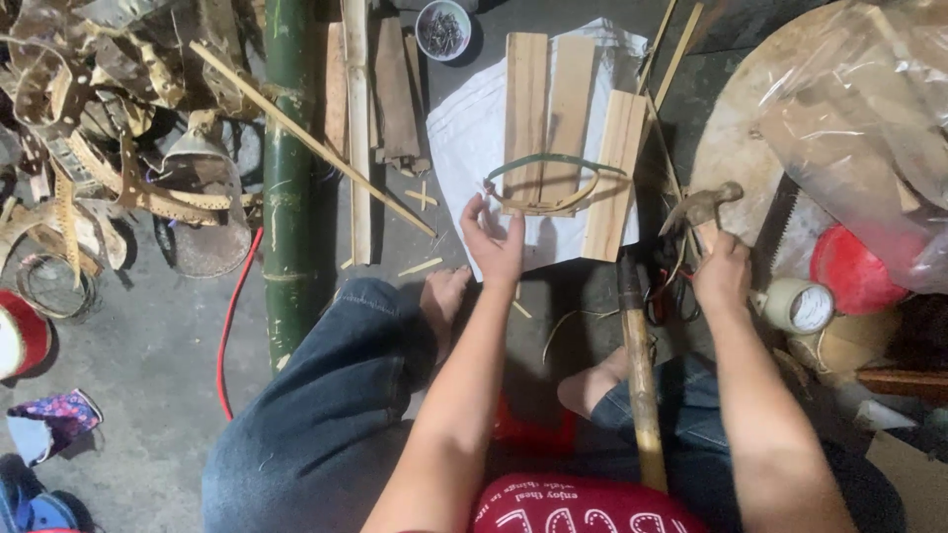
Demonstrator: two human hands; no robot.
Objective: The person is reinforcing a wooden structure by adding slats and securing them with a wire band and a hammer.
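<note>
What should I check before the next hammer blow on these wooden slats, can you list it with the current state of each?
1. Hammer gripped in right hand: ok.
2. Left hand steadying the bent strip: ok, fingertips touch its end.
3. Three wooden slats lying flat on the white sheet: ok.
4. Nail placed in the strip: cannot tell.
5. Nail tub within reach: ok, beyond the slats.
6. Bare feet away from the slats: not ok, close.

A grey concrete floor (148, 365) fills the view, scuffed and dusty under flat, dim light. A thick green bamboo pole (287, 178) lies along it beside a red cable (229, 326). Heaped bamboo offcuts (109, 118) crowd the upper left corner, and a round wooden board (736, 148) sits at right.
</note>
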